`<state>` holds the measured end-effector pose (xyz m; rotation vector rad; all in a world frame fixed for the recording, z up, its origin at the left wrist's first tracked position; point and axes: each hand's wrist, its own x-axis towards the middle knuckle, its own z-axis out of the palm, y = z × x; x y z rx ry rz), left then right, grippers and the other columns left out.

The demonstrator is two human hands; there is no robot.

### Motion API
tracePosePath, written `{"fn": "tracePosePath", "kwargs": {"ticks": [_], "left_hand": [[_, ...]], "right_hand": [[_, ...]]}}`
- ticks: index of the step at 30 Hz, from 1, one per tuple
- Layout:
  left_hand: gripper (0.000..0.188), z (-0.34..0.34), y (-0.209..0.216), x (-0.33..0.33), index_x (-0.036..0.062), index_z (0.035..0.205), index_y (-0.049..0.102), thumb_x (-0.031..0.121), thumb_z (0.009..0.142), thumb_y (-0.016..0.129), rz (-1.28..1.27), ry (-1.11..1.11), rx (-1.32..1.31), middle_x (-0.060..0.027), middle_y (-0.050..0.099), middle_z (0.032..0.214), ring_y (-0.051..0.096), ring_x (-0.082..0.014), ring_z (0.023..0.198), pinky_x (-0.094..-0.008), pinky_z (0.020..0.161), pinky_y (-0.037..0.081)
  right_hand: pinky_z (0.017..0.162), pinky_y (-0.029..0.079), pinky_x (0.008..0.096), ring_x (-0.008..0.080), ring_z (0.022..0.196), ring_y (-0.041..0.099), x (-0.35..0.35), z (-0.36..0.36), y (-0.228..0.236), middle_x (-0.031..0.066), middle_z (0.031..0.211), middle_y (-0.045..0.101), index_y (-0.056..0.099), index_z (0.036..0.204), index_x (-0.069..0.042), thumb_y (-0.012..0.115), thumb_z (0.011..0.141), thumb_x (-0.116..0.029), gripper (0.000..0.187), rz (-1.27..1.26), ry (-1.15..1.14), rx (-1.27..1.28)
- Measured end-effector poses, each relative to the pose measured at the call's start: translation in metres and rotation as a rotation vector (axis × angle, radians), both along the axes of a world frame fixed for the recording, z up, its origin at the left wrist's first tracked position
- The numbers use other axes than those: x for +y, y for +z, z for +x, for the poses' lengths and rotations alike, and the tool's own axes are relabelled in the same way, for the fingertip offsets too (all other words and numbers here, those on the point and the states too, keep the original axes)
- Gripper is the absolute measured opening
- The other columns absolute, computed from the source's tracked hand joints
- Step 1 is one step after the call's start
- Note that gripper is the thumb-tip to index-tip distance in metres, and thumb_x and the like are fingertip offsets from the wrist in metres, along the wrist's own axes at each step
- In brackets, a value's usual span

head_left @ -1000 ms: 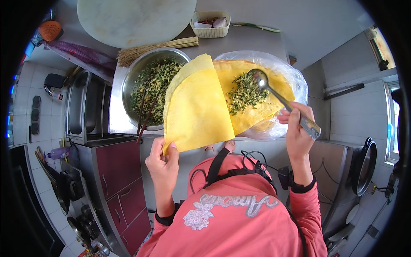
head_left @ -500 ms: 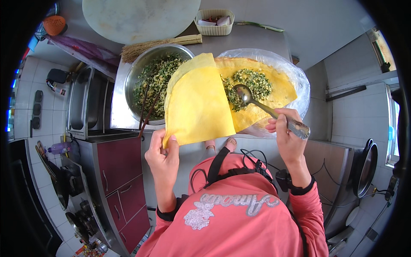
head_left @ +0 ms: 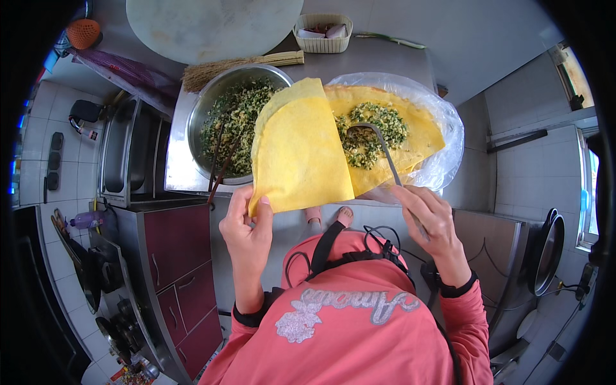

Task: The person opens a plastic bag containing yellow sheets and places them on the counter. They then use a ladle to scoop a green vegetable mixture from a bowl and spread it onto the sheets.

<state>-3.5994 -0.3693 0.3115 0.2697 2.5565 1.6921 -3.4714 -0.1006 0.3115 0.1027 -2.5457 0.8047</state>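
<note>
My left hand (head_left: pixel 249 232) pinches the near left corner of a thin yellow pancake (head_left: pixel 301 151), whose folded-looking flap is raised beside the steel bowl (head_left: pixel 196 157). To its right, more yellow pancake (head_left: pixel 425 122) lies flat on a clear plastic bag (head_left: pixel 455 138). Chopped green-and-yellow filling (head_left: pixel 388 125) is spread on that flat part. My right hand (head_left: pixel 437 226) grips a metal spoon (head_left: pixel 387 154) by its handle. The spoon's bowl is turned face down, resting on or just over the filling. More filling (head_left: pixel 237 122) is in the steel bowl, with brown chopsticks (head_left: pixel 221 173) leaning out.
Behind the bowl are a straw brush (head_left: pixel 244 66) and a large pale round board (head_left: pixel 215 29). A cream basket (head_left: pixel 323 35) and a green onion (head_left: pixel 391 40) sit at the back of the metal counter. A sink (head_left: pixel 119 151) is at left; a pan (head_left: pixel 548 250) hangs at right.
My right hand has moved nearer to me and turned the spoon from face up to face down. The filling is spread a little nearer. My left hand and the flap have shifted slightly right.
</note>
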Motion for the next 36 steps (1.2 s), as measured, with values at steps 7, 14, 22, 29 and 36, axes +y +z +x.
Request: {"fn": "tracePosePath", "kwargs": {"ticks": [7, 14, 22, 29, 36], "left_hand": [[0.013, 0.001, -0.001, 0.001, -0.0012, 0.101, 0.060, 0.001, 0.089, 0.060, 0.010, -0.012, -0.014, -0.0009, 0.061, 0.079, 0.047, -0.0017, 0.065, -0.0189, 0.054, 0.040], [0.013, 0.003, 0.000, 0.007, -0.0016, 0.101, 0.060, 0.001, 0.088, 0.060, 0.041, -0.023, -0.050, -0.0014, 0.061, 0.078, 0.047, -0.0022, 0.065, -0.0191, 0.054, 0.039], [0.014, -0.002, -0.001, 0.011, -0.0026, 0.103, 0.058, 0.001, 0.090, 0.058, 0.041, -0.039, -0.024, -0.0018, 0.062, 0.080, 0.050, -0.0020, 0.067, -0.0182, 0.054, 0.039], [0.012, -0.008, 0.007, 0.021, -0.0009, 0.104, 0.056, 0.001, 0.092, 0.057, 0.174, -0.067, -0.131, -0.0026, 0.062, 0.083, 0.055, -0.0024, 0.062, -0.0167, 0.045, 0.038], [0.010, -0.014, 0.019, 0.035, -0.0013, 0.103, 0.054, 0.001, 0.093, 0.053, 0.181, -0.122, -0.106, -0.0046, 0.060, 0.082, 0.051, -0.0035, 0.058, -0.0166, 0.047, 0.038]], "right_hand": [[0.066, 0.055, 0.0306, 0.0243, 0.073, 0.069, 0.010, 0.004, -0.002, 0.0158, 0.086, 0.068, 0.065, 0.105, 0.004, 0.059, 0.082, 0.008, 0.024, -0.139, -0.199, 0.081], [0.070, 0.056, 0.0299, 0.0226, 0.073, 0.071, 0.016, 0.007, -0.019, 0.0163, 0.086, 0.069, 0.060, 0.105, 0.006, 0.050, 0.095, -0.003, 0.017, -0.631, -0.395, 0.029], [0.072, 0.058, 0.0316, 0.0193, 0.079, 0.068, 0.040, 0.005, -0.067, 0.0161, 0.101, 0.065, 0.048, 0.127, -0.004, 0.056, 0.092, -0.004, 0.036, -1.059, -0.285, -0.260], [0.075, 0.052, 0.0371, 0.0302, 0.086, 0.064, 0.102, -0.036, -0.100, 0.0185, 0.111, 0.055, 0.053, 0.126, -0.006, 0.064, 0.086, -0.013, 0.042, -0.155, -0.750, -0.218], [0.078, 0.049, 0.0421, 0.0372, 0.088, 0.063, 0.127, -0.066, -0.107, 0.0203, 0.092, 0.065, 0.062, 0.094, -0.002, 0.070, 0.081, -0.022, 0.025, -0.019, -0.932, -0.329]]}}
